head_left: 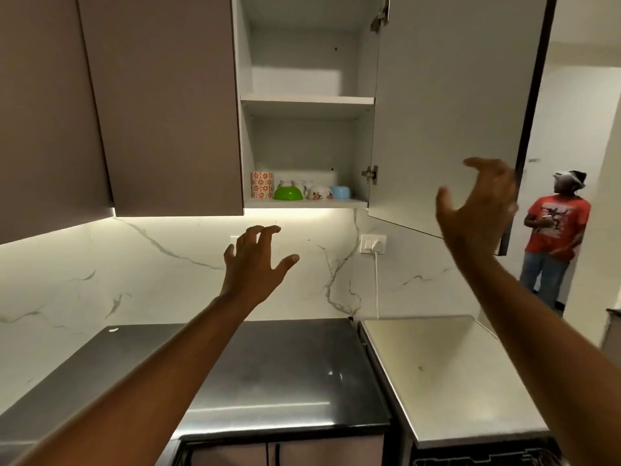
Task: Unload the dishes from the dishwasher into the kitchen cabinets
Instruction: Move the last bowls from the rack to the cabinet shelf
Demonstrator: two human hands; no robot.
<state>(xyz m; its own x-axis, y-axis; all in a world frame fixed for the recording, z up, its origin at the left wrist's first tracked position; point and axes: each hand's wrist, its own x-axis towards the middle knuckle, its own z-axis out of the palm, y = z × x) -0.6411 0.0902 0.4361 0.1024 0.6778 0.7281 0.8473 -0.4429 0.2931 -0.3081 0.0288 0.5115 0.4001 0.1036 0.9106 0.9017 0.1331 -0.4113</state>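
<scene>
Both hands are empty: the left hand (257, 260) hangs with fingers spread over the tabletop (285, 375), the right hand (477, 203) is loosely cupped just by the open cabinet door (450, 109). Dishes sit on the bottom cabinet shelf (304, 204): a floral cup (262, 185) upright at the left, a green bowl (288, 193), a flowered bowl (319, 192) and a blue dish (340, 192) rim-down, the row running left to right. The dishwasher rack (484, 460) peeks in near right. Swinging the door carelessly could jolt the row, I judge.
</scene>
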